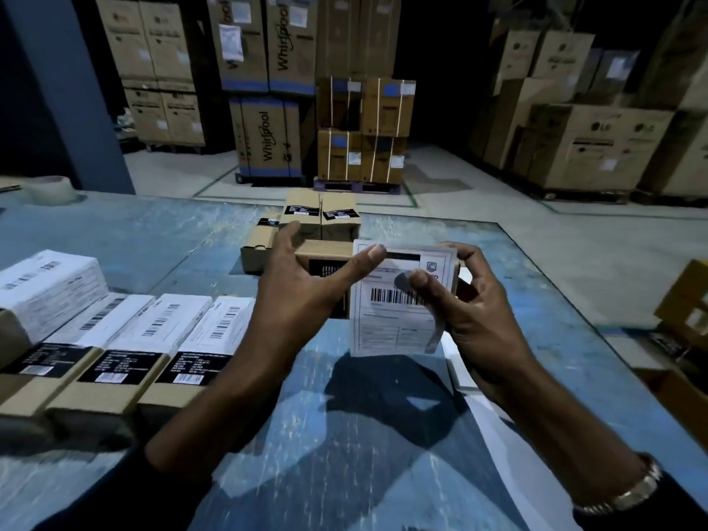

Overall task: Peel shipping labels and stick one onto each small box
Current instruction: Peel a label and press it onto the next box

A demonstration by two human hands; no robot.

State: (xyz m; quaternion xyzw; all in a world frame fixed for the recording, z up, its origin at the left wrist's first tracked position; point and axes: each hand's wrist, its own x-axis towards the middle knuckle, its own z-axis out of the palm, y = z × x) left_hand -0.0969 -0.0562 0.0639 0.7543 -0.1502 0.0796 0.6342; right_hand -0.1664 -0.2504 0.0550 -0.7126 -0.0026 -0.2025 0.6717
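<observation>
1. At the far left, a row of brown cardboard boxes already wearing white barcode labels (pixel 161 331) lay side by side on the worn blue bench (pixel 364 435), close to its left side.
2. The left hand (pixel 302 289) hovered with its fingers (pixel 369 256) spread and gripping nothing firmly, the thumb tip just touching the top left corner of the white shipping label sheet (pixel 398 300).
3. That sheet was held upright in the air above the bench, in front of a small unlabelled brown box (pixel 325 254) and the stacked brown boxes with black stickers (pixel 318 218).
4. The right hand (pixel 471 312) pinched the sheet, thumb on its face by the barcode, other digits behind. Whether the backing had begun to part, I could not tell.
5. To peel well, I judged the left thumb should lift a corner while the right hand kept the sheet taut, avoiding creases.
6. The bench's near middle lay open for working; its right edge ran close beside the right wrist, so movement that way looked tight.
</observation>
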